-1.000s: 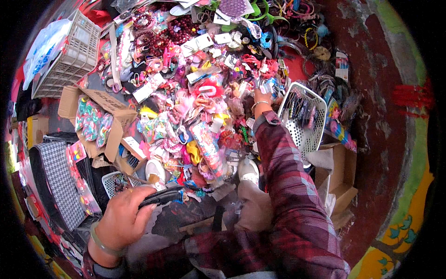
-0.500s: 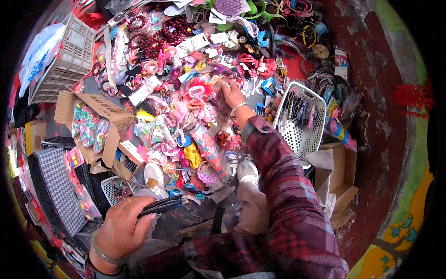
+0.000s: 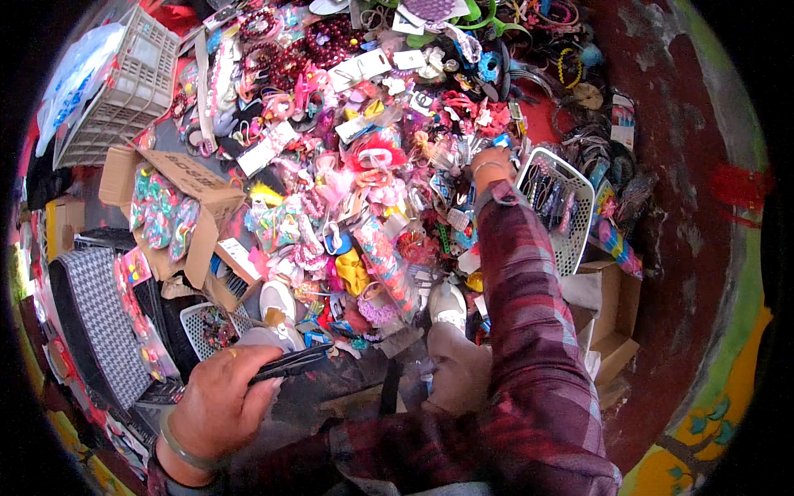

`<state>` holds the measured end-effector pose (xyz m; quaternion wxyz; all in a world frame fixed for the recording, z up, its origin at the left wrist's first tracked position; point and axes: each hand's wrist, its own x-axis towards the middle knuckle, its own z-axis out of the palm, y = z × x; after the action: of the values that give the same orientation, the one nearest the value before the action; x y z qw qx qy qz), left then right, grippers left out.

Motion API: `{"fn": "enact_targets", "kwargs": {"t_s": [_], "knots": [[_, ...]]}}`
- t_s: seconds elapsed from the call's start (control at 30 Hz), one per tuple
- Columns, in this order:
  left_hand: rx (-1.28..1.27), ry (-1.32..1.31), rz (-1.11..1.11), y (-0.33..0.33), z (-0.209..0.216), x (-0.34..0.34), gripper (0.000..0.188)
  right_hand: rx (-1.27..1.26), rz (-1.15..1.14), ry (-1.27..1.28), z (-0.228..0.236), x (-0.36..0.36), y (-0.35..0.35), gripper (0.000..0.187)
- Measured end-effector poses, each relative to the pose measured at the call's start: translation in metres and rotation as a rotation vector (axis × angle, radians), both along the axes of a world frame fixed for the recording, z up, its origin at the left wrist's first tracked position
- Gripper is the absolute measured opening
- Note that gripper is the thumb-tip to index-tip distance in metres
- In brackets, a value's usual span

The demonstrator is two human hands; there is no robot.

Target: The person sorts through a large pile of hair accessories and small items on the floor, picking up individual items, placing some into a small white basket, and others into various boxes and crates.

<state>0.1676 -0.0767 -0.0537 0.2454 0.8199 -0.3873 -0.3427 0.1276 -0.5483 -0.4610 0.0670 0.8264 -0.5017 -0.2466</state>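
Observation:
My left hand [image 3: 222, 401], low on the left with a bangle at its wrist, is closed on a small stack of thin black flat pieces [image 3: 294, 362]. Their exact kind does not show. My right arm stretches up over a heap of hair accessories [image 3: 376, 157]. At its end my right hand [image 3: 493, 162] reaches into the heap, just left of a white perforated basket [image 3: 571, 236] with dark beaded strands inside. Its fingers are small and partly hidden, so I cannot tell whether they grip anything. A yellow scrunchie [image 3: 352, 273] and a pink-red bow [image 3: 376, 155] lie nearer the middle.
At left stand a pale plastic crate [image 3: 124, 87] and an open cardboard box [image 3: 217, 207] of bagged colourful pieces. A small white basket [image 3: 198, 329] sits by my left shoe [image 3: 277, 304]. Another open cardboard box [image 3: 616, 318] is right of my arm. Headbands [image 3: 571, 66] lie far right.
My right hand has moved right across the heap, from beside the pink bows to the white basket's edge. My left hand stays low with the black pieces.

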Motion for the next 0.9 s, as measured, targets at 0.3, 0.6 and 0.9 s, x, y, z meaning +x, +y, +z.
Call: {"fn": "enact_targets", "kwargs": {"t_s": [0.3, 0.6, 0.9], "knots": [[0.008, -0.008, 0.014, 0.007, 0.005, -0.004, 0.029, 0.046, 0.647, 0.07, 0.105, 0.022, -0.057, 0.025], [-0.047, 0.03, -0.035, 0.005, -0.003, 0.0, 0.029, 0.449, 0.529, 0.35, -0.038, -0.03, -0.014, 0.032], [0.009, 0.032, -0.031, 0.003, 0.002, -0.001, 0.028, 0.376, 0.305, 0.063, 0.013, -0.023, 0.026, 0.025]]}}
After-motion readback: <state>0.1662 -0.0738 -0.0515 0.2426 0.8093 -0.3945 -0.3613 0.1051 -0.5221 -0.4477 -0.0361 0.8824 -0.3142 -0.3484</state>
